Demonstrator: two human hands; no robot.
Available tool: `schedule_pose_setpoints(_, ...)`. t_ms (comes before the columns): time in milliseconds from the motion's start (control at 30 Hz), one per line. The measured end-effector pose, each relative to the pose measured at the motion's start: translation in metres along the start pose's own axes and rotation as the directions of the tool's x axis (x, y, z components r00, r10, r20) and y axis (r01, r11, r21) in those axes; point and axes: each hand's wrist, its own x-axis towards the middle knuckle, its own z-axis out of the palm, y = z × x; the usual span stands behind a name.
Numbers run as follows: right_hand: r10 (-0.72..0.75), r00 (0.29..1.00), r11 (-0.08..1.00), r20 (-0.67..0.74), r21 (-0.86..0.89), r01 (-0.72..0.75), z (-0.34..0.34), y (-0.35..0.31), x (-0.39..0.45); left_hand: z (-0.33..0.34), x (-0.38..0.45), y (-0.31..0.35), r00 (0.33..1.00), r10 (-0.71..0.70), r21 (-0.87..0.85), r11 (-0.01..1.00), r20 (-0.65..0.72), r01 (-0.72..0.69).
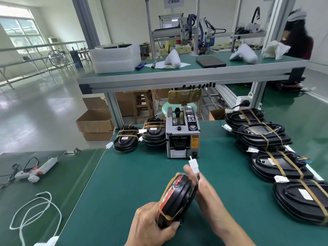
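Observation:
My left hand (150, 226) grips the near end of a black oval lamp housing (177, 197) that I hold tilted on edge above the green mat, with brown tape across it and a red part showing inside. My right hand (205, 190) lies flat against its right side, fingers straight. A black wire runs from the housing up to a white connector (193, 166) beside my right fingers. The grey tape dispenser (182, 137) stands just beyond on the table.
Taped black housings are stacked along the right edge (262, 137) and in two small stacks left of the dispenser (126, 141). A glue gun (35, 170) and white cord (35, 210) lie on the left table. A raised bench (177, 75) stands behind, with cardboard boxes (95, 123) on the floor.

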Motion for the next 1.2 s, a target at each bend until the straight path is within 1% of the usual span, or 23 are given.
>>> schedule_pose_setpoints(33, 0.032, 0.997, 0.999, 0.065, -0.044, -0.029, -0.002, 0.004, 0.003, -0.001, 0.001, 0.001, 1.000, -0.004, -0.013, 1.000, -0.010, 0.003)
schedule_pose_setpoints(67, 0.066, 0.994, 0.995, 0.092, -0.082, -0.059, -0.003, 0.004, 0.007, -0.002, 0.002, 0.002, 1.000, -0.012, -0.028, 1.000, -0.024, 0.011)
schedule_pose_setpoints(133, 0.139, 0.985, 0.985, 0.101, -0.117, -0.127, -0.005, 0.002, 0.016, -0.004, 0.004, 0.004, 0.999, -0.029, -0.039, 0.999, -0.035, 0.027)
schedule_pose_setpoints(200, 0.174, 0.974, 0.975, 0.147, -0.167, -0.149, -0.001, 0.001, 0.025, -0.005, 0.004, 0.007, 0.999, -0.039, -0.034, 0.999, -0.031, 0.038)
schedule_pose_setpoints(267, 0.170, 0.967, 0.967, 0.189, -0.219, -0.127, 0.005, 0.002, 0.031, -0.007, 0.004, 0.007, 0.997, -0.059, -0.054, 0.997, -0.051, 0.056)
schedule_pose_setpoints(333, 0.132, 0.971, 0.961, 0.200, -0.267, -0.075, 0.009, 0.001, 0.035, -0.006, 0.005, 0.007, 0.997, -0.051, -0.116, 0.992, -0.053, 0.045)
schedule_pose_setpoints(400, 0.032, 0.973, 0.920, 0.231, -0.388, 0.062, 0.010, -0.005, 0.039, -0.005, 0.007, 0.011, 0.998, -0.038, -0.149, 0.988, -0.057, 0.029)
schedule_pose_setpoints(433, -0.032, 0.966, 0.869, 0.256, -0.470, 0.153, 0.010, -0.010, 0.041, -0.004, 0.007, 0.013, 0.996, -0.071, -0.169, 0.984, -0.054, 0.061)
schedule_pose_setpoints(467, -0.094, 0.954, 0.793, 0.283, -0.558, 0.244, 0.010, -0.017, 0.043, -0.004, 0.007, 0.013, 0.992, -0.116, -0.188, 0.976, -0.040, 0.107)
schedule_pose_setpoints(533, -0.178, 0.922, 0.579, 0.344, -0.721, 0.381, 0.010, -0.032, 0.049, -0.006, 0.006, 0.011, 0.988, -0.153, -0.159, 0.975, 0.010, 0.153)
schedule_pose_setpoints(600, -0.197, 0.882, 0.363, 0.427, -0.805, 0.470, 0.008, -0.043, 0.055, -0.008, 0.004, 0.007, 0.982, -0.175, -0.114, 0.977, 0.070, 0.183)
schedule_pose_setpoints(700, -0.151, 0.849, 0.114, 0.506, -0.844, 0.524, 0.004, -0.048, 0.059, -0.006, 0.004, 0.002, 0.980, -0.181, -0.134, 0.972, 0.088, 0.192)
schedule_pose_setpoints(767, -0.128, 0.842, -0.007, 0.523, -0.850, 0.527, 0.001, -0.045, 0.060, -0.004, 0.003, 0.002, 0.976, -0.204, -0.117, 0.970, 0.083, 0.213)
schedule_pose_setpoints(800, -0.120, 0.839, -0.048, 0.531, -0.847, 0.529, 0.001, -0.043, 0.059, -0.003, 0.002, 0.001, 0.972, -0.221, -0.095, 0.969, 0.073, 0.228)
schedule_pose_setpoints(867, -0.108, 0.830, -0.097, 0.548, -0.837, 0.539, 0.002, -0.036, 0.057, -0.001, 0.000, -0.001, 0.967, -0.244, -0.043, 0.968, 0.076, 0.247)
schedule_pose_setpoints(1000, -0.079, 0.819, -0.125, 0.568, -0.821, 0.557, 0.009, -0.028, 0.050, 0.004, -0.004, -0.009, 0.957, -0.252, 0.035, 0.968, 0.141, 0.249)
schedule_pose_setpoints(1067, -0.045, 0.818, -0.100, 0.573, -0.818, 0.567, 0.011, -0.031, 0.048, 0.007, -0.006, -0.012, 0.948, -0.281, 0.077, 0.959, 0.148, 0.272)
schedule_pose_setpoints(1100, -0.033, 0.813, -0.044, 0.581, -0.814, 0.579, 0.011, -0.034, 0.049, 0.007, -0.007, -0.013, 0.946, -0.291, 0.093, 0.956, 0.141, 0.280)
schedule_pose_setpoints(1133, -0.039, 0.812, 0.073, 0.583, -0.808, 0.584, 0.010, -0.038, 0.050, 0.008, -0.007, -0.014, 0.945, -0.299, 0.101, 0.953, 0.134, 0.287)
schedule_pose_setpoints(1167, -0.076, 0.825, 0.243, 0.560, -0.792, 0.560, 0.009, -0.041, 0.052, 0.008, -0.008, -0.014, 0.942, -0.310, 0.104, 0.949, 0.132, 0.297)
schedule_pose_setpoints(1200, -0.147, 0.861, 0.421, 0.487, -0.757, 0.500, 0.007, -0.045, 0.055, 0.008, -0.009, -0.014, 0.938, -0.321, 0.105, 0.945, 0.131, 0.309)
